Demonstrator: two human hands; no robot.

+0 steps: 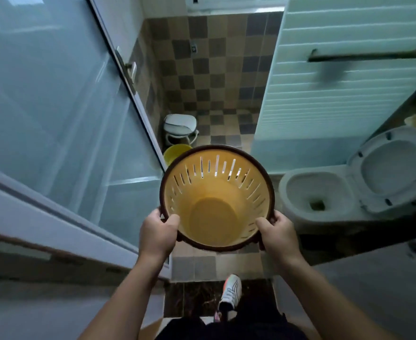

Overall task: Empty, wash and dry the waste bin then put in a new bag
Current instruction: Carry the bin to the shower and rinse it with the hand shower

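Note:
I hold a yellow waste bin (214, 192) with slotted walls and a dark brown rim in front of me, its mouth facing up toward the camera. Nothing lies inside it and no bag lines it. My left hand (156, 233) grips the rim at its near left, thumb over the inside edge. My right hand (279, 231) grips the rim at its near right in the same way. The bin hangs in the air above the tiled bathroom floor at the doorway.
A frosted glass door (62, 114) stands open on the left. A white toilet (324, 192) with its seat raised is on the right. Farther in are a yellow bucket (174, 152), a small white stool (180, 125) and a checkered tiled floor (221, 94). My shoe (231, 290) is on the dark threshold.

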